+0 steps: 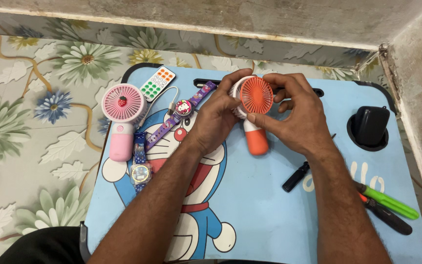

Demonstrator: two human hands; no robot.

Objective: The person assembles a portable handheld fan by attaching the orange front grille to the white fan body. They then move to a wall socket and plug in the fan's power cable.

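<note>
Orange fan: a small handheld fan with a round orange grille and orange handle (257, 105) is held up just above the blue table, near its middle back, the grille facing the camera and the handle pointing down.
Left hand: the left hand (215, 120) wraps round the white rear rim of the fan head, fingers curled in a grasp on its left edge.
Right hand: the right hand (301, 115) closes on the fan head from the right, thumb pressed at the lower rim and fingers arched over the top.
Table: a light-blue lap table printed with a cartoon cat (269, 215) bears everything.
Left of the hands: a pink handheld fan (122, 117) lies flat, a white remote with coloured buttons (157, 83) just behind it, and two children's wristwatches, a purple one (184, 110) and a blue one (140, 164), beside it.
Right of the hands: a black block (370, 126) sits in the cup recess; a small black tool (296, 176) and a green-handled tool (389, 203) lie near the right forearm.
</note>
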